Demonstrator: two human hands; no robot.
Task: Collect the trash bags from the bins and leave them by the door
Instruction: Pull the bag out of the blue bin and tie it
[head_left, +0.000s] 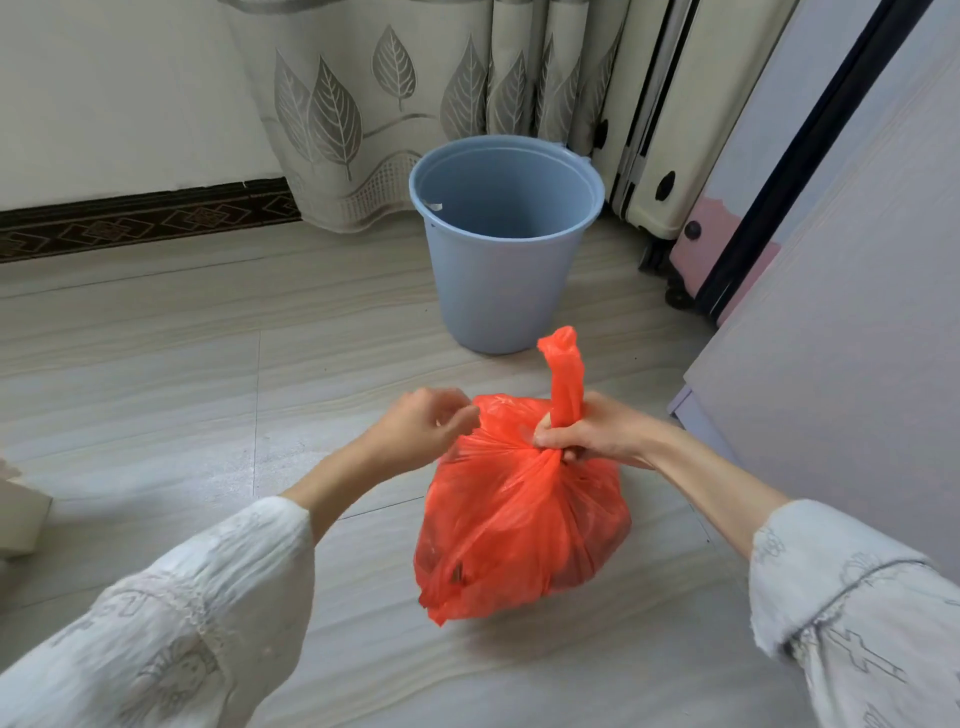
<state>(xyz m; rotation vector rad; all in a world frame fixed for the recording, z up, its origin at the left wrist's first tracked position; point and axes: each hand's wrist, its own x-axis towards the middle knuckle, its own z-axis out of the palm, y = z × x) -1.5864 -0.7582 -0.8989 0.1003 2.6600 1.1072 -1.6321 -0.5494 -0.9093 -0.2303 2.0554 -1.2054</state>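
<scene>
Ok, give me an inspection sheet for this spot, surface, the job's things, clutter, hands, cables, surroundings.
Surface: pale wood-look tiled floor, bare around the work.
Job's things: orange plastic trash bag, full, out of the bin, neck gathered; round blue plastic bin upright behind it, no liner inside.
Clutter: beige box edge at far left, cut off by the frame.
Hands: right hand clenched on the bag's twisted neck; left hand at the bag's top edge, grip unclear.
Cables: nothing seen.
Surroundings: leaf-pattern curtain, cream suitcase, grey cabinet side; no door seen.
</scene>
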